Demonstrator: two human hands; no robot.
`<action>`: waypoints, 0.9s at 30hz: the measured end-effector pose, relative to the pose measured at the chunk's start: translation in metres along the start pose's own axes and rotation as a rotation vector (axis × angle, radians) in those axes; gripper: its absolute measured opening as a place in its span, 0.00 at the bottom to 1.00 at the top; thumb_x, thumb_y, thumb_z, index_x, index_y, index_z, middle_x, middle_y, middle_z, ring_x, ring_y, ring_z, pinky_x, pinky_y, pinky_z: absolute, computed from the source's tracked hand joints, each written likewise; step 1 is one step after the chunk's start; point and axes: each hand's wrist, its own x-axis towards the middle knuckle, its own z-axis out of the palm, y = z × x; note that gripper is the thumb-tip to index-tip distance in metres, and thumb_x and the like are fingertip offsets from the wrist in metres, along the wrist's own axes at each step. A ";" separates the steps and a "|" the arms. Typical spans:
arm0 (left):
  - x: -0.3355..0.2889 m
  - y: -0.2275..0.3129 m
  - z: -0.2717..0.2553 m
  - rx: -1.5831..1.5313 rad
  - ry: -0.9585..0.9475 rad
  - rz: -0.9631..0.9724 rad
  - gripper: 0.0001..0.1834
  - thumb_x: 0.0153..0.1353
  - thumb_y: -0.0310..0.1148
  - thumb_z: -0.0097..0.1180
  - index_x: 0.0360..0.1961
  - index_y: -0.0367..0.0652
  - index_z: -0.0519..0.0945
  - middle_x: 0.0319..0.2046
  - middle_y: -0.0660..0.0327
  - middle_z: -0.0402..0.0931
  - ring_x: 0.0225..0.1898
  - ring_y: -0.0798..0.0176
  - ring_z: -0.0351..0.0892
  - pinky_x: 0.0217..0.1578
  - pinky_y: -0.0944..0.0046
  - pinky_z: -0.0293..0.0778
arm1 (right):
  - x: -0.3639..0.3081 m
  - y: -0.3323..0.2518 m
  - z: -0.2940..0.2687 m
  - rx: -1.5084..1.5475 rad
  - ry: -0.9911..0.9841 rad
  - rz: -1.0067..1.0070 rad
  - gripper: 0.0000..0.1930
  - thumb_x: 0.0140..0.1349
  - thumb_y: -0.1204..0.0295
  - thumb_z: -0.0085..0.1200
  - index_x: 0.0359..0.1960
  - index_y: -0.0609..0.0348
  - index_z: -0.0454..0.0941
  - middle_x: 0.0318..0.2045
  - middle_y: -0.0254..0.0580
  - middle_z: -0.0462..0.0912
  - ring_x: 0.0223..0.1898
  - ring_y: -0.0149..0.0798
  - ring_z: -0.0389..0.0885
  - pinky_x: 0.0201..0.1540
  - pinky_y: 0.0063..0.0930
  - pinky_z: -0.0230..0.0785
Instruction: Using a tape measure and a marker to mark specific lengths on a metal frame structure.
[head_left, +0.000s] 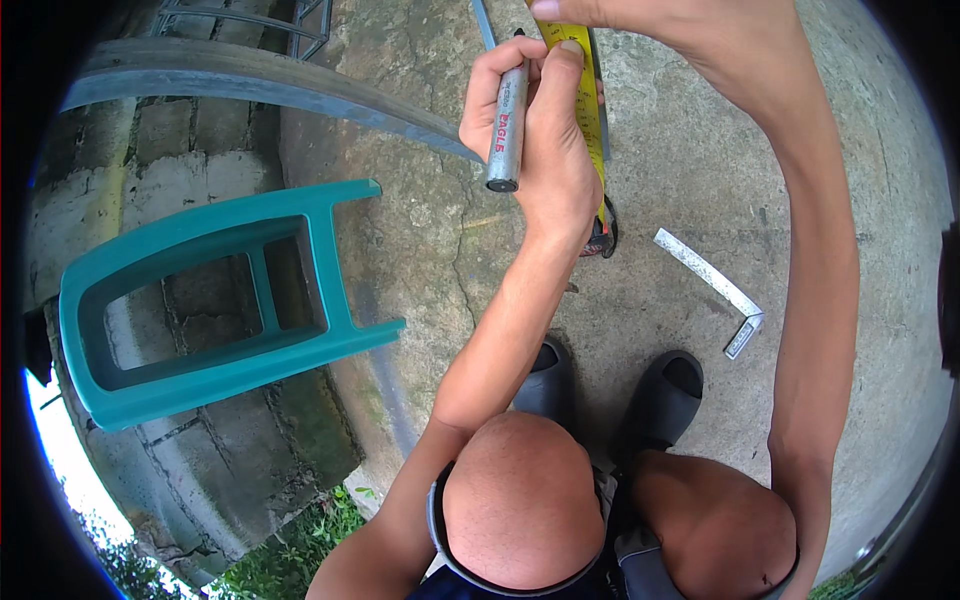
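Concrete floor [690,190]; teal stool [330,265] by its left edge. Tape measure [597,240] well in from that edge, yellow blade [590,105] out. Metal square [705,272] farther right, likely parked clear. Right hand [640,16]: thumb at blade, fingers cropped, grip can't tell. Left hand [558,140]: thumb presses blade, probably steadying; fingers clasp silver marker [508,130], likely kept handy.

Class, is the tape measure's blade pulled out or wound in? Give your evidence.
Pulled out: the yellow blade shows as a strip running from its case, past the left hand, toward the right hand.
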 end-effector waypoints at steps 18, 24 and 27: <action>0.001 0.003 0.006 -0.079 0.145 0.090 0.04 0.58 0.20 0.58 0.34 0.36 0.75 0.25 0.66 0.72 0.25 0.77 0.69 0.25 0.73 0.69 | -0.040 -0.070 0.197 0.185 0.089 0.052 0.14 0.59 0.78 0.59 0.46 0.69 0.79 0.38 0.43 0.84 0.37 0.28 0.82 0.40 0.19 0.73; 0.002 0.000 0.002 -0.046 0.159 0.092 0.05 0.58 0.19 0.59 0.34 0.35 0.76 0.26 0.67 0.72 0.27 0.78 0.68 0.28 0.74 0.67 | -0.038 -0.064 0.205 0.231 0.130 0.063 0.14 0.60 0.77 0.58 0.47 0.70 0.79 0.39 0.43 0.84 0.38 0.28 0.81 0.41 0.19 0.73; 0.001 0.004 0.004 -0.078 0.169 0.084 0.04 0.57 0.20 0.59 0.34 0.35 0.77 0.26 0.68 0.72 0.28 0.78 0.68 0.29 0.75 0.66 | -0.040 -0.060 0.203 0.254 0.151 0.069 0.15 0.60 0.77 0.58 0.48 0.70 0.78 0.39 0.43 0.84 0.38 0.29 0.81 0.42 0.19 0.73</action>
